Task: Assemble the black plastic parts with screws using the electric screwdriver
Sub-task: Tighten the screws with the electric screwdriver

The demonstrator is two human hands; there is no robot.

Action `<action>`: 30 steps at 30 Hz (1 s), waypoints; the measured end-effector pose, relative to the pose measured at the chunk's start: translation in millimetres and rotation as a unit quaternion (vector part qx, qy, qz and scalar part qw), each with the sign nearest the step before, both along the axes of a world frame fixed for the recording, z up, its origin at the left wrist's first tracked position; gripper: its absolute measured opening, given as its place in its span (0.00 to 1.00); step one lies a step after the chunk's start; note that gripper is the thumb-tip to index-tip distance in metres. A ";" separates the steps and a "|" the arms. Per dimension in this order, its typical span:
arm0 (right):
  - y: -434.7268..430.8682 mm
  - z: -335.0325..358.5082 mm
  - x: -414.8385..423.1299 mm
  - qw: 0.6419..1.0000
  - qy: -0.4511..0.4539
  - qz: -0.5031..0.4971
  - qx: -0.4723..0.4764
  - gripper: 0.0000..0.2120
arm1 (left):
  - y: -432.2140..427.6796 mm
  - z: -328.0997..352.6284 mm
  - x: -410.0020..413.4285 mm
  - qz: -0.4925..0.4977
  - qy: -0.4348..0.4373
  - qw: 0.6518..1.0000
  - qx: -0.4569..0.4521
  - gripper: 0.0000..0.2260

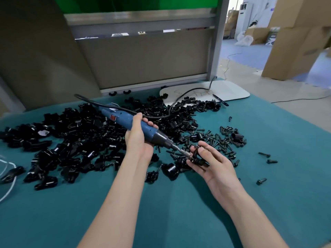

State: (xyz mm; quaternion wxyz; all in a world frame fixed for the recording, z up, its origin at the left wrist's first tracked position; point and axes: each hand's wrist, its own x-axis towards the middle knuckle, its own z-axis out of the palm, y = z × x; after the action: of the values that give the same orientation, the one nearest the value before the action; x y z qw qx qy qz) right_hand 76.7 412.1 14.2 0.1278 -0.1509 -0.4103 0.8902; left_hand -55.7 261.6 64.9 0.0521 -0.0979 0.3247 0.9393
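The left grip [138, 140] is curling round the blue electric screwdriver [123, 120], its bit touching the black plastic part [198, 161] the right grip [213, 167] is pinching above the teal tabletop [179, 203]. Loose screws [220, 138] are lying just beyond, and a heap of black parts [75, 138] to the left.

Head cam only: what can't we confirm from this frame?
- Screw at the bit of the electric screwdriver: head view, hidden by the right hand and the black part it holds.
- That part's shape: mostly covered by fingers.
- Trigger press: hidden under the left hand.
- White cord: cut off by the left edge.
- Loose screws: too small and overlapping to count.
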 end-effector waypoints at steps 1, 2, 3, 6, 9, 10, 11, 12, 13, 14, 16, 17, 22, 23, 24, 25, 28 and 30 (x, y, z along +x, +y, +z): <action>-0.1 -0.5 -0.2 1.000 0.002 0.001 0.002 0.19 | -0.5 -0.5 -0.6 -0.002 -0.003 1.000 0.003 0.08; -0.1 -0.9 -0.4 1.000 0.004 0.003 0.004 0.19 | -1.0 -1.0 -1.0 -0.005 -0.005 1.000 0.006 0.07; -0.2 -1.0 -0.3 1.000 0.006 0.003 0.007 0.19 | -1.5 -1.6 -1.0 -0.010 -0.008 1.000 0.008 0.07; 0.4 -1.2 0.1 1.000 0.009 0.000 0.013 0.19 | -1.7 -3.8 -0.5 -0.022 -0.012 1.000 0.007 0.07; -0.2 -1.1 0.7 1.000 0.009 -0.008 0.020 0.16 | -0.4 -5.3 0.1 -0.023 -0.020 1.000 0.007 0.08; -0.7 -0.6 1.0 1.000 0.009 -0.012 0.023 0.16 | 0.1 -5.6 0.1 -0.022 -0.025 0.999 0.005 0.08; -1.0 -0.1 1.3 0.999 0.011 -0.016 0.025 0.17 | 0.9 -5.8 -0.3 -0.020 -0.030 0.999 0.004 0.08; -1.0 0.2 1.8 0.999 0.013 -0.021 0.027 0.16 | 1.6 -6.0 -0.8 -0.019 -0.034 0.999 0.003 0.08; -1.0 0.4 2.1 0.999 0.015 -0.024 0.029 0.15 | 2.2 -6.4 -1.4 -0.017 -0.039 0.999 0.002 0.08; -1.1 0.0 2.7 0.999 0.015 -0.025 0.032 0.14 | 2.3 -6.9 -2.0 -0.016 -0.043 0.999 -0.002 0.08; -2.0 -1.7 3.5 0.998 0.012 -0.023 0.052 0.11 | 1.8 -8.3 -3.4 -0.017 -0.048 0.999 -0.016 0.08; -2.8 -2.4 3.9 0.997 0.012 -0.021 0.071 0.10 | 1.5 -9.3 -4.2 -0.018 -0.050 0.998 -0.023 0.08; -3.6 -5.4 7.0 0.974 0.007 -0.027 0.225 0.11 | 2.7 -13.0 -4.4 -0.004 -0.065 0.997 -0.045 0.09; -3.8 -6.1 7.2 0.968 0.002 -0.029 0.251 0.11 | 3.3 -13.9 -3.4 0.001 -0.072 0.996 -0.047 0.09; -4.1 -6.8 7.3 0.964 -0.001 -0.032 0.265 0.11 | 3.8 -14.6 -2.3 0.007 -0.078 0.996 -0.046 0.09; -4.6 -7.0 7.0 0.963 -0.002 -0.035 0.268 0.12 | 4.5 -15.1 -1.4 0.013 -0.082 0.995 -0.046 0.09; -5.7 -5.3 6.4 0.969 0.000 -0.047 0.241 0.16 | 7.8 -13.0 0.7 0.026 -0.081 0.995 -0.055 0.09; -4.7 -4.6 5.8 0.980 0.009 -0.056 0.192 0.18 | 10.3 -10.7 1.3 0.035 -0.073 0.995 -0.060 0.09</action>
State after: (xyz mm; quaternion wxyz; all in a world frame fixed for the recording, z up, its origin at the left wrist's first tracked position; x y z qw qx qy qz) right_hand 82.5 407.4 9.6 0.2079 -0.1381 -0.5635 0.7875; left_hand -54.4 271.9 54.2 0.0366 -0.1801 0.3725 0.9096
